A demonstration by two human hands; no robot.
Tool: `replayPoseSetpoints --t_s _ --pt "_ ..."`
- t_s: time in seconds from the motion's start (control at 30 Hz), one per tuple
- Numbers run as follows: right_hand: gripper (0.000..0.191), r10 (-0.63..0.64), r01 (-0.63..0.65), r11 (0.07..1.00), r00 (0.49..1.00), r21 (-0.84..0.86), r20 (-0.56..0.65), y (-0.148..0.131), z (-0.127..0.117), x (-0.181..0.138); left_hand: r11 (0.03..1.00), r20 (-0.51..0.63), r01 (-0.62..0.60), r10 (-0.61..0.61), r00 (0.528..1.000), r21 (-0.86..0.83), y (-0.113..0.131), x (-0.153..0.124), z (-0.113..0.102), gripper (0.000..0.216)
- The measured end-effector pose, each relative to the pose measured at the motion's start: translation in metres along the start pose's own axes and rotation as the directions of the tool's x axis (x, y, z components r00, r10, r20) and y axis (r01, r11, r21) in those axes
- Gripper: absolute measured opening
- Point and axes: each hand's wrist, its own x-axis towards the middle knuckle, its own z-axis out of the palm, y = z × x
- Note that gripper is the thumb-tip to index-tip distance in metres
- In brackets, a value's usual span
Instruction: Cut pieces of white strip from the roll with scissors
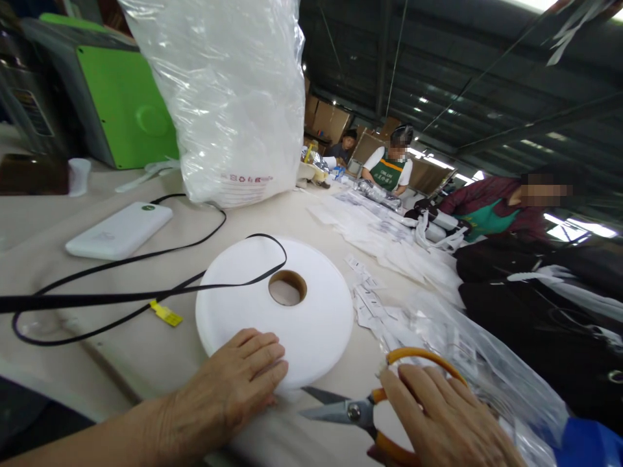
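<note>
A wide white roll of tape or ribbon (233,285), with a brown cardboard core, lies flat on the table. My left hand (238,383) rests on the roll's near edge, its fingers laid out together over the white surface. At the lower right, my right hand (433,415) grips a pair of orange-handled scissors (354,411). The scissor blades are slightly apart and point left, close to the roll's near edge and my left fingertips. A black cable (228,285) runs across the top of the roll.
A white power bank (121,230) and a yellow tag (166,314) lie left. Behind stand a big plastic-wrapped bundle (233,97) and a green-faced box (126,104). Labels (374,305), clear plastic bags (477,344) and black goods (535,311) lie right. Co-workers in green aprons (387,174) are beyond.
</note>
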Motion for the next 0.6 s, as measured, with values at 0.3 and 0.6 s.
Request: replayPoseSetpoints --t_s 0.3,0.6 --pt "0.024 0.002 -0.003 0.999 1.000 -0.053 -0.014 -0.004 -0.016 0.019 1.000 -0.063 -0.014 0.014 0.998 0.007 0.002 -0.006 0.015 0.025" --pt "0.023 -0.105 0.123 0.982 0.986 -0.142 0.129 -0.005 -0.012 0.036 1.000 -0.092 0.000 -0.001 0.996 -0.009 0.003 -0.008 0.017 0.031"
